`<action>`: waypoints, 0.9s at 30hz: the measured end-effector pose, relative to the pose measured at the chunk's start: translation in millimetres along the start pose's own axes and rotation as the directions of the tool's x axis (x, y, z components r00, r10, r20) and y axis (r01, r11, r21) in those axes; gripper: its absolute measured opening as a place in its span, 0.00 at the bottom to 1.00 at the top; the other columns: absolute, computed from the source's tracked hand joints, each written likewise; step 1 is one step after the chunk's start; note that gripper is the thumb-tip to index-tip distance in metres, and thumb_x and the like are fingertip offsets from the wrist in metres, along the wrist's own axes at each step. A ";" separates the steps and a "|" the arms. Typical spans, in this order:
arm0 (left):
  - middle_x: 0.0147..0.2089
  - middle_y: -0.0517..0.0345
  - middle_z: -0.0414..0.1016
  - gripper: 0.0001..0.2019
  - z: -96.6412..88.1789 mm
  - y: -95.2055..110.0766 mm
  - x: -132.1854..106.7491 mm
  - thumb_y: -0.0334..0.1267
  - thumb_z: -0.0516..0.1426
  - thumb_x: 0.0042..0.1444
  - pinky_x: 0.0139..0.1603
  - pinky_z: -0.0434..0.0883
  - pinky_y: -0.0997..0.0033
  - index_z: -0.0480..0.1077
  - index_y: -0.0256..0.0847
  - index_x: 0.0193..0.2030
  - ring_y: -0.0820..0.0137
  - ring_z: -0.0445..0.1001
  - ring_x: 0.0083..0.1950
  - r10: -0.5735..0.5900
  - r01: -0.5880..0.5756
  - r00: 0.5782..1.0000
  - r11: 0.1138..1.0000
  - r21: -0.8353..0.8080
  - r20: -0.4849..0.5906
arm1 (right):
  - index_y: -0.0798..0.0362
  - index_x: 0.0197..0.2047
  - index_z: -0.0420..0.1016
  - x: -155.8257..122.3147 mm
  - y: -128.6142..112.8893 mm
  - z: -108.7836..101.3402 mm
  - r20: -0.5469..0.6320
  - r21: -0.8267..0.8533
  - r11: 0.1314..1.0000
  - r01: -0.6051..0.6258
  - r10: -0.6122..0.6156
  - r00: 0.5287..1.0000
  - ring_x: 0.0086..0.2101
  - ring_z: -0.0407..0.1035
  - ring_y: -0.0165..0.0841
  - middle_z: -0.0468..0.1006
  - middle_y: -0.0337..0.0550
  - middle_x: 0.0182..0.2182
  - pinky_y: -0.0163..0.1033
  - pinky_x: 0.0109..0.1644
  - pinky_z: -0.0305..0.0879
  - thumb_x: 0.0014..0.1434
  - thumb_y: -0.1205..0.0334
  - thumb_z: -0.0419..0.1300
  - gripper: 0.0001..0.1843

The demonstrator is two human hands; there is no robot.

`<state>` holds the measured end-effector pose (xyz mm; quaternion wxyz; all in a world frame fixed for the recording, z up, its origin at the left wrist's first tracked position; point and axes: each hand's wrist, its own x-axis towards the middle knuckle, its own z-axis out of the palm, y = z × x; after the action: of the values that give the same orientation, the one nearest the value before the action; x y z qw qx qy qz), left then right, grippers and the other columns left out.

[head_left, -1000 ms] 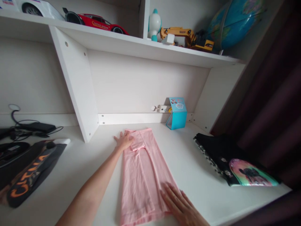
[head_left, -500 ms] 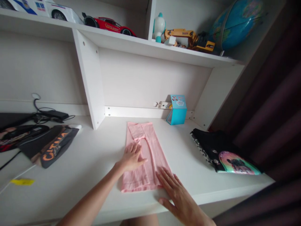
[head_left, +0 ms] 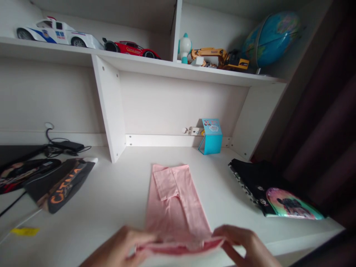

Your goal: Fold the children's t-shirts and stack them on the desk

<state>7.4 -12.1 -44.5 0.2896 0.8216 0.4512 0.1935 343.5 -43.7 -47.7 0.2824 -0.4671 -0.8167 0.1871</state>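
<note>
Holding: near edge of the pink garment (head_left: 198,207), one end to each hand, apparently raised off the white desk (head_left: 119,200).
Left hand (head_left: 125,244): pinches the edge's left end between thumb and fingers; blurred, exact finger placing cannot be told.
Right hand (head_left: 244,244): pinches the right end likewise, thumb below, gap showing between thumb and forefinger.
Pink garment: runs from between the hands to well beyond them, flat on the desk except at the raised edge.
Done: squarish flap (head_left: 166,183) laid over the far left part; sides look brought in to a narrow strip, judging by the straight long edges.
Left undone: raised edge not yet laid down; length not yet shortened. Seems about midway through folding.
Black garment (head_left: 258,178): lies beyond and right of the right hand, apart from the pink; looks folded already.
Orange-lettered dark garment (head_left: 66,187): lies beyond and left of the left hand; folded or not, cannot tell.
</note>
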 end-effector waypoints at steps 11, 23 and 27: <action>0.17 0.69 0.53 0.12 -42.1 -81.1 227.9 0.44 0.57 0.33 0.24 0.53 0.76 0.59 0.39 0.19 0.76 0.55 0.22 -0.276 0.249 0.961 0.908 -0.338 -0.034 | 0.59 0.36 0.69 224.8 119.1 17.1 -0.048 0.129 0.898 -0.420 0.429 0.902 0.26 0.66 0.26 0.71 0.37 0.28 0.32 0.28 0.64 0.59 0.60 0.57 0.09; 0.17 0.68 0.56 0.10 -37.3 -124.9 248.2 0.42 0.55 0.39 0.25 0.55 0.76 0.60 0.40 0.19 0.74 0.60 0.23 -0.246 0.227 0.958 0.964 -0.140 -0.147 | 0.57 0.42 0.68 230.3 148.7 46.2 -0.206 0.000 0.852 -0.523 0.512 0.834 0.32 0.68 0.29 0.72 0.40 0.33 0.39 0.37 0.66 0.60 0.58 0.56 0.12; 0.30 0.60 0.69 0.11 -28.0 -128.3 251.4 0.36 0.57 0.39 0.34 0.61 0.74 0.68 0.39 0.33 0.67 0.68 0.36 -0.240 0.254 0.924 0.967 0.009 -0.296 | 0.57 0.42 0.68 227.7 146.5 50.9 -0.279 -0.068 0.819 -0.569 0.532 0.799 0.35 0.67 0.31 0.71 0.43 0.38 0.41 0.41 0.64 0.57 0.57 0.58 0.13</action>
<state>40.7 265.5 -92.6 0.2221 0.7270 0.5936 0.2643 315.4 224.3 -105.1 0.2795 -0.7238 -0.6150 0.1404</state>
